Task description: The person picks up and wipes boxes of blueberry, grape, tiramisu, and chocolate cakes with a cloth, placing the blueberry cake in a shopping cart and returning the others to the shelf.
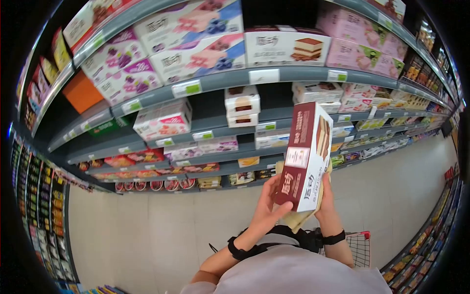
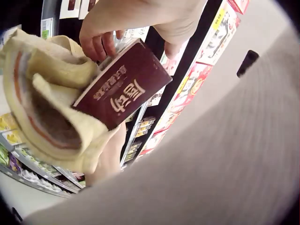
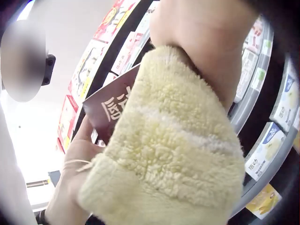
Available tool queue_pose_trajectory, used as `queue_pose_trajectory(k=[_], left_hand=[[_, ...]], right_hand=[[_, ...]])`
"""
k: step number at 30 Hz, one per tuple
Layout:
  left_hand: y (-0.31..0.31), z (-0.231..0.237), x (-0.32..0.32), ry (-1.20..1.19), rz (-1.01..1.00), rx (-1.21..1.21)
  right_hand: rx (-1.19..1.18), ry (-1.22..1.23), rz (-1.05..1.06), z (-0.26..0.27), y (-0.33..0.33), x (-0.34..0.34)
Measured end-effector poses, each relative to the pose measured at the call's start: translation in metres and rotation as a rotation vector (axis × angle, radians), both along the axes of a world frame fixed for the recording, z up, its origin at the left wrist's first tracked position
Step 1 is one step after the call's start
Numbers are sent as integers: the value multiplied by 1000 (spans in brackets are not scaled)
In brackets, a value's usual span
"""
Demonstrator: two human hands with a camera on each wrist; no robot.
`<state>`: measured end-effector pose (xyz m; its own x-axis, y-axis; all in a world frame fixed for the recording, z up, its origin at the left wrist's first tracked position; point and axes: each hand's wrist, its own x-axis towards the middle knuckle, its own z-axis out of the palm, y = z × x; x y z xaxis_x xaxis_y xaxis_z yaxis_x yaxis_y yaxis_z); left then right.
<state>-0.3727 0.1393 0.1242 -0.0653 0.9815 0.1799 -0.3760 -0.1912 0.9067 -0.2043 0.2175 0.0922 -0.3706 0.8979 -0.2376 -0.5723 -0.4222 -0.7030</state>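
A long maroon and white cake box [image 1: 304, 157] is held up in front of the body, tilted, its printed sides facing the head camera. The left hand [image 1: 269, 203] grips its lower left side, thumb on the maroon face. On the other side the right hand [image 1: 325, 198] holds the box's lower right edge. A pale yellow fuzzy cloth item [image 2: 56, 103] hangs beside the box at the right hand; in the right wrist view this fuzzy item [image 3: 168, 150] covers much of the box and hides the right fingers.
Shelves of boxed snacks [image 1: 196, 54] curve across the front, with a similar cake box [image 1: 288, 48] on an upper shelf. A red-rimmed wire cart [image 1: 360, 247] stands close by at the right. More shelves line the far left and right sides; tiled floor [image 1: 147, 230] lies below.
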Motion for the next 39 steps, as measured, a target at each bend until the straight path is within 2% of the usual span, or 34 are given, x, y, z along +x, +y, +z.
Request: queue_pose_trajectory(k=[2, 5, 8, 10, 11, 13, 14, 16, 18, 21, 22, 24, 26, 28, 30, 32, 33, 37, 39], left_hand=[[10, -2, 17, 54, 8, 20], [23, -8, 39, 144, 150, -46], [36, 0, 47, 36, 216, -60], [40, -1, 47, 37, 229, -113], [42, 2, 45, 41, 254, -68], [46, 10, 35, 53, 269, 5], [49, 13, 29, 58, 268, 7], [55, 21, 15, 157, 338, 135], [56, 32, 2, 77, 303, 87], [68, 30, -16, 11, 557, 206], [72, 29, -23, 7, 548, 205], [80, 30, -40, -199, 620, 88], [86, 37, -56, -250, 554, 11], [93, 36, -70, -291, 556, -65], [97, 38, -81, -337, 500, -112], [99, 47, -83, -344, 498, -143], [101, 47, -86, -348, 506, -147], [104, 44, -90, -312, 510, -192], [105, 43, -93, -306, 517, -219]], right_hand=[[45, 44, -65, 4, 13, 7], [82, -68, -70, 0, 24, 19], [135, -160, -89, -18, 35, 28], [267, -201, -104, -32, 41, 32], [271, -195, -103, -37, 46, 32], [446, -232, -186, -39, 55, 30], [447, -226, -189, -37, 61, 30], [331, -181, -383, -21, 76, 28], [309, -145, -414, -16, 88, 34], [452, -174, -504, -7, 94, 36], [453, -179, -513, -4, 95, 37], [473, -247, -504, 2, 97, 42], [484, -297, -525, -6, 108, 55], [264, 124, -309, -3, 120, 66], [242, 51, -281, 11, 122, 68], [788, -863, -193, 13, 131, 77], [726, -641, -264, 23, 127, 67], [781, -712, -261, 47, 116, 56], [649, -588, -112, 67, 108, 45]])
